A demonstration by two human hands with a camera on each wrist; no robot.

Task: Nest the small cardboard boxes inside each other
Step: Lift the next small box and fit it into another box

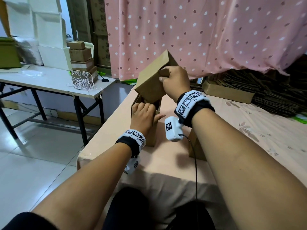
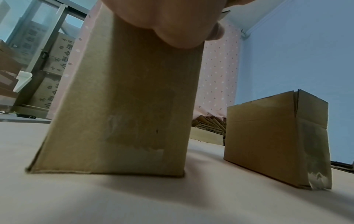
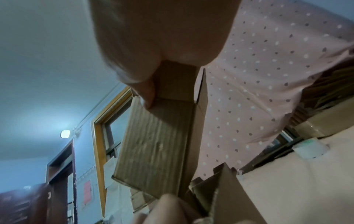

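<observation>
On the pink bed, the left hand grips the rim of the upright open box, while the right hand pinches the tilted smaller box entering its mouth; a third box stands just right.

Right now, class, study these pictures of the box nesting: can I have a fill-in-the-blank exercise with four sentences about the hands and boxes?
1. The right hand holds a tilted cardboard box over the ____ top of the upright box.
2. The ____ hand grips the upright box's rim.
3. A third box stands on the ____ covered surface.
4. The dotted curtain is ____.

Missing words: open; left; pink; pink
</observation>
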